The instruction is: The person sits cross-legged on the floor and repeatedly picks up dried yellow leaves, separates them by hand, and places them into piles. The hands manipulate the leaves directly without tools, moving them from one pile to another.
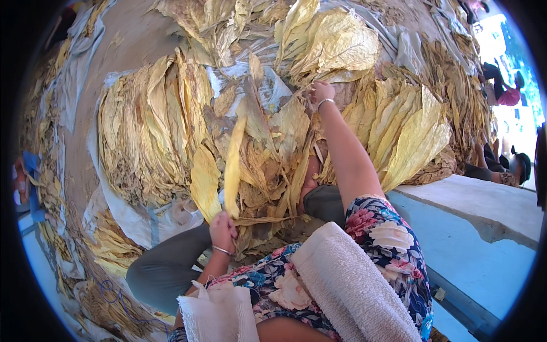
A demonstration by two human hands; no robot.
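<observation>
- At the far left edge of the frame, part of another person (20, 181) shows beside a blue cloth (32, 176); what that person's hands do is too small to tell.
- Left of centre, a thick bundle of dried yellow-brown leaves (151, 134) stands fanned out, its leaves packed side by side, with a pale plastic sheet (126, 215) along its lower left side.
- Just below and left of the frame's middle, the left hand (223, 231) is closed, its fingers curled around the lower ends of two yellow leaves (232, 171). One is narrow and points up; the other, broader, leans to the upper left. A bracelet (223, 250) circles the wrist.
- In the middle, loose brownish leaves (256, 165) lie in an untidy heap between the person's legs and the upper piles.
- Above and right of centre, the right hand (322, 94) reaches out with its fingers bent, at the lower edge of a broad pale-yellow pile (336, 48). The fingertips are partly hidden, so whether they grip a leaf or only touch one, I cannot tell.
- Right of that forearm, another fan of yellow leaves (399, 125) spreads near a blue ledge (461, 228).
</observation>
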